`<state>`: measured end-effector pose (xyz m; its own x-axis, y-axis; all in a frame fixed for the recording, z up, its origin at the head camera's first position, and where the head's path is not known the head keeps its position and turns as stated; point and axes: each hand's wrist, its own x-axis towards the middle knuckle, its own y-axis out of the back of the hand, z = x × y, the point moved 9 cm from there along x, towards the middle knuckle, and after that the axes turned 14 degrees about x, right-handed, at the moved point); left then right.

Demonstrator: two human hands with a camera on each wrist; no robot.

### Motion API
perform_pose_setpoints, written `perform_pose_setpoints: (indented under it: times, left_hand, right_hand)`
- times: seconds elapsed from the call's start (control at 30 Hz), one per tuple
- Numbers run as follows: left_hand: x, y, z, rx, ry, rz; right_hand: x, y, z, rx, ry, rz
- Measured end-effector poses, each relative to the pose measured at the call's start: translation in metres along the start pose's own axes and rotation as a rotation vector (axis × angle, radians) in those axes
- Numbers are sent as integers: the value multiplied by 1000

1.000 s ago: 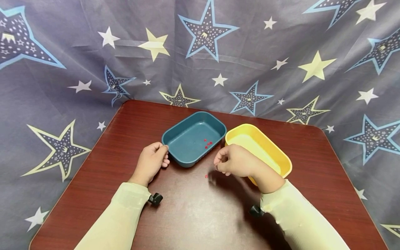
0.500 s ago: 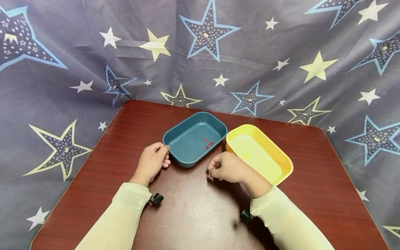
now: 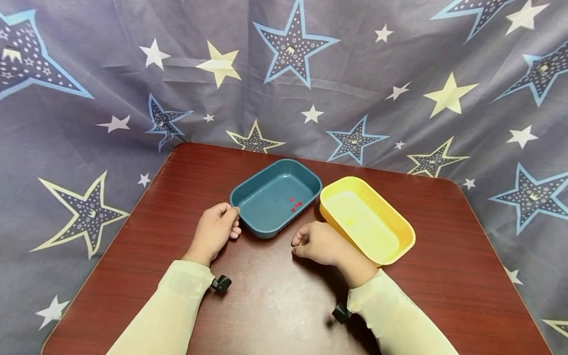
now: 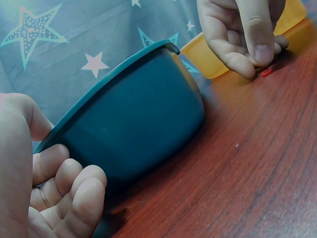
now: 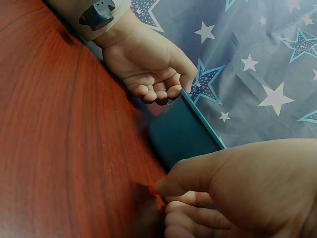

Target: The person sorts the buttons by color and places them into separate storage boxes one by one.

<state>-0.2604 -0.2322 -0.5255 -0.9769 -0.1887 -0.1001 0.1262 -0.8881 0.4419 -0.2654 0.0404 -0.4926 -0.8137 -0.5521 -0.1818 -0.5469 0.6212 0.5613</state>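
My left hand (image 3: 215,229) pinches the near left rim of a blue plastic box (image 3: 266,232), its thumb over the edge and the other fingers curled outside the wall. Several small red pieces (image 3: 296,204) lie in that box's right corner. Just in front of the boxes, my right hand (image 3: 320,243) is low over the table with thumb and fingers curled together. At its fingertips is one small red piece (image 4: 267,72), close to the tabletop in the left wrist view. From the right wrist, this red piece (image 5: 152,190) shows right at the thumb tip. The head view mostly hides it.
A yellow plastic box (image 3: 401,231) stands angled just right of the blue one, behind the right forearm. Both are on a reddish-brown table (image 3: 275,305). A grey curtain with stars (image 3: 284,103) hangs behind the table's far edge.
My right hand has come down and left from in front of the yellow box to the loose red piece, now mostly covered by its fingertips. The left hand and the boxes have stayed put.
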Motion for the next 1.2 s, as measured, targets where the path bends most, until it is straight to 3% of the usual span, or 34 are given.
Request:
perform_pose_setpoints:
  times: [0.9, 1.2]
  left_hand:
    - [0, 1, 2, -4, -3, -4]
    - [0, 0, 2, -5, -2, 0]
  right_hand:
    - [-6, -10, 2, -44, 120, 84]
    - [-10, -9, -9, -125, 207, 113]
